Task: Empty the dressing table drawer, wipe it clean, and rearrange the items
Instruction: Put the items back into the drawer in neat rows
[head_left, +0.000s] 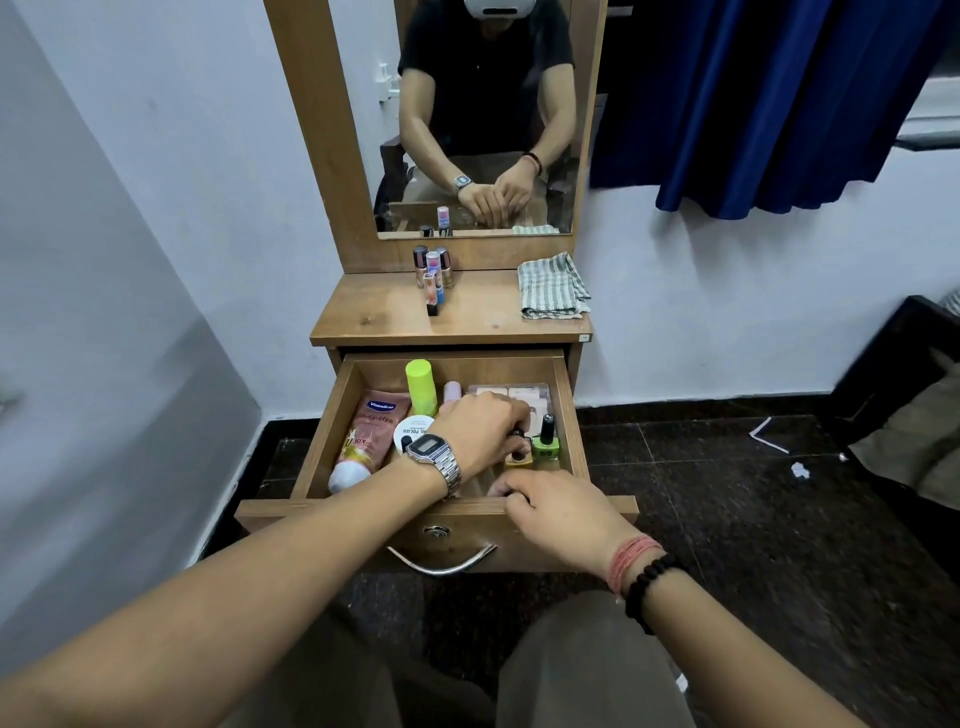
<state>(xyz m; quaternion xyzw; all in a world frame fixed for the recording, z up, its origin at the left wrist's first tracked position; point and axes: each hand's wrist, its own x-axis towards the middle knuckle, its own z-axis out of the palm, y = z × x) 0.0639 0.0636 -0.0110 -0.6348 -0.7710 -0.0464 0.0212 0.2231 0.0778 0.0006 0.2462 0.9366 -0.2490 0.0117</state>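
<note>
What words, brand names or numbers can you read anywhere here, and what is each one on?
"Vaseline": blue logo on the pink squeeze tube in the open wooden drawer.
"10X": lower on that tube; its other print is blurred.
"POLISH": round white lid; the word above is hidden.
Silver digital wristwatch: display unreadable.
Green nail polish bottle: marking too small.

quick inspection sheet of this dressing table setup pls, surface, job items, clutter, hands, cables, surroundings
surface: wooden tabletop holds a cluster of small bottles and a folded striped cloth
job's things: drawer pulled open, still holding a pink tube, neon green bottle, green nail polish and a palette
clutter: paper scraps on the dark floor
grippers: left hand reaches into the drawer, grip hidden; right hand rests on the drawer's front edge
cables: nothing seen
surroundings: mirror, blue curtain, white wall
</note>
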